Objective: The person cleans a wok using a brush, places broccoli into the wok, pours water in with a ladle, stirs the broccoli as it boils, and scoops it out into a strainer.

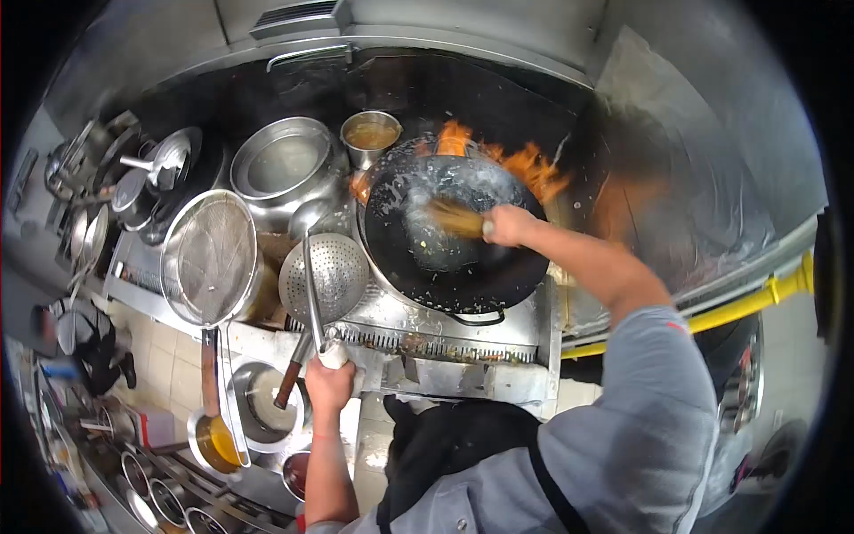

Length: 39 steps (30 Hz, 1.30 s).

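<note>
My right hand (509, 226) is closed round a bamboo wok brush (457, 219), its bristles inside the large black wok (480, 283). Water and small food bits lie in the wok, and orange flames (525, 169) rise behind its far rim. My left hand (330, 384) grips the handle end of a metal ladle (311, 289), where something white is wrapped. The ladle's bowl rests left of the wok. Under its handle lies a perforated skimmer (342, 278), whose brown wooden grip sticks out beside my left hand.
A mesh strainer (211, 254) lies left of the skimmer. Behind stand a big metal pot (253, 191) and a small pot of brownish liquid (372, 135). A yellow pipe (738, 305) runs at right. At far left, another person (84, 338) stands in the aisle.
</note>
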Motion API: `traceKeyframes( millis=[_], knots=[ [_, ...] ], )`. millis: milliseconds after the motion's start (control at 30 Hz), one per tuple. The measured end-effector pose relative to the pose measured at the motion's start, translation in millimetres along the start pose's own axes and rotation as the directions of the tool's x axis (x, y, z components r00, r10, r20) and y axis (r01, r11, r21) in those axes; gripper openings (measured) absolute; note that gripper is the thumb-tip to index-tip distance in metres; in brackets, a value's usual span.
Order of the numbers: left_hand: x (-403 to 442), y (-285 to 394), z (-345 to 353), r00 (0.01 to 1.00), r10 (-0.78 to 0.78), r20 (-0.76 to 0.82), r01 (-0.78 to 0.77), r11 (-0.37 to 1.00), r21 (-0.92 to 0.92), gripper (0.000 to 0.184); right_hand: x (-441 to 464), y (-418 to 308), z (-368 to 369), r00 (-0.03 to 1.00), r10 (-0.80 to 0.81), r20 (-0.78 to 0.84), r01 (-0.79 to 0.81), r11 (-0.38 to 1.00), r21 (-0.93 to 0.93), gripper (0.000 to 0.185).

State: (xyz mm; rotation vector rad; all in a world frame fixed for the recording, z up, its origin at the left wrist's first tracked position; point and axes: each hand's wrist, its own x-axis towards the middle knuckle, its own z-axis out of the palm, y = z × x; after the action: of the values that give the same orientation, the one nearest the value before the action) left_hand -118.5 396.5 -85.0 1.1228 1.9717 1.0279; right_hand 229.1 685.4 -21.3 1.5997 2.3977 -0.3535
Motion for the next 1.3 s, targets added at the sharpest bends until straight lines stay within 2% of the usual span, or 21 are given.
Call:
traceKeyframes(
  millis=[100,200,333,400,467,533,600,667,700,733,800,833,867,900,967,1000,1033,1067,1200,1267,1300],
  knots=[
    [8.6,-36.5,18.5,0.999,-0.045,-0.022,0.048,0.984,0.169,0.035,-58.9,16.5,-42.2,0.985,0.022,0.169,0.017,0.974,-0.225,0.032],
    [11.9,-55.1,34.9,0.995,-0.067,-0.076,0.092,0.920,0.382,0.051,-2.5,59.1,-26.7,0.981,0.169,-0.094,-0.187,0.952,-0.244,0.036],
    [13.3,-65.4,33.0,0.996,-0.085,-0.017,0.086,0.943,0.322,0.049,37.3,2.9,32.4,0.975,0.119,-0.186,-0.092,0.985,0.148,0.039],
    [16.1,-78.8,18.1,0.989,-0.148,-0.005,0.144,0.951,0.274,0.050,4.3,3.6,23.3,0.994,0.017,-0.104,-0.006,0.995,0.104,0.040],
    [-8.5,-40.9,0.2,0.955,0.154,-0.255,-0.100,0.972,0.214,0.051,-17.1,21.9,2.8,0.998,-0.058,-0.040,0.056,0.998,-0.032,0.038],
    [-22.7,-20.6,-8.4,0.977,-0.051,-0.207,-0.028,0.931,-0.363,0.054,18.4,53.2,6.3,0.977,0.103,-0.188,-0.108,0.994,-0.016,0.030],
    [-27.0,12.8,-0.3,0.992,-0.118,-0.035,0.094,0.912,-0.399,0.045,59.1,26.9,25.2,0.982,0.135,-0.132,-0.097,0.961,0.260,0.036],
    [-19.0,6.6,42.2,0.981,-0.189,0.055,0.172,0.690,-0.703,0.029,40.7,-47.8,19.1,0.990,0.118,-0.077,-0.064,0.862,0.503,0.044],
    [-22.3,34.6,53.3,0.945,-0.226,0.237,0.325,0.558,-0.764,0.029,42.8,-61.5,37.2,0.995,-0.009,-0.097,0.065,0.804,0.591,0.042],
    [-30.6,58.7,59.8,0.880,-0.230,0.416,0.475,0.414,-0.776,0.032,0.1,-88.0,19.6,0.988,0.076,0.136,-0.156,0.512,0.845,0.036],
    [-32.3,34.4,87.6,0.758,-0.057,0.650,0.620,0.372,-0.691,0.042,-56.1,-88.1,-1.1,0.932,-0.062,0.357,-0.262,0.565,0.783,0.030],
    [-42.2,56.0,92.4,0.720,-0.189,0.667,0.688,0.320,-0.652,0.042,-90.4,-79.2,-17.9,0.909,-0.102,0.405,-0.222,0.703,0.676,0.035],
    [-50.8,80.5,99.8,0.667,-0.314,0.675,0.744,0.258,-0.616,0.043,-109.4,-60.2,-22.0,0.915,-0.255,0.312,0.071,0.864,0.499,0.041],
    [-51.2,89.9,109.6,0.617,-0.262,0.742,0.786,0.258,-0.562,0.041,-136.0,-48.1,-46.2,0.888,-0.297,0.351,0.150,0.908,0.391,0.049],
    [-41.6,116.7,145.4,0.533,-0.216,0.818,0.845,0.192,-0.499,0.040,-138.4,9.9,-35.8,0.884,-0.303,0.356,0.276,0.953,0.126,0.051],
    [-28.0,121.8,172.7,0.513,-0.128,0.848,0.843,0.262,-0.470,0.035,-152.7,6.4,-67.7,0.895,-0.188,0.404,0.182,0.982,0.052,0.043],
    [-13.6,115.8,203.5,0.588,-0.171,0.791,0.801,0.255,-0.541,0.031,-149.8,8.6,-74.1,0.927,0.109,0.359,-0.010,0.964,-0.265,0.038],
    [-13.6,121.5,213.7,0.596,-0.204,0.776,0.794,0.293,-0.533,0.027,-141.9,21.3,-73.3,0.959,0.164,0.233,-0.091,0.951,-0.295,0.035],
    [-11.3,63.4,238.6,0.775,-0.221,0.592,0.625,0.409,-0.665,0.026,-198.2,-12.0,-66.8,0.991,-0.082,0.102,0.070,0.991,0.116,0.037],
    [-20.2,61.7,203.2,0.850,-0.289,0.441,0.525,0.542,-0.656,0.029,-213.4,-7.6,-57.5,0.975,-0.112,0.189,0.097,0.991,0.088,0.039],
    [-25.2,63.0,180.8,0.857,-0.303,0.416,0.512,0.588,-0.626,0.029,-212.4,8.5,-54.0,0.978,0.027,0.207,-0.022,0.999,-0.027,0.040]
  ],
)
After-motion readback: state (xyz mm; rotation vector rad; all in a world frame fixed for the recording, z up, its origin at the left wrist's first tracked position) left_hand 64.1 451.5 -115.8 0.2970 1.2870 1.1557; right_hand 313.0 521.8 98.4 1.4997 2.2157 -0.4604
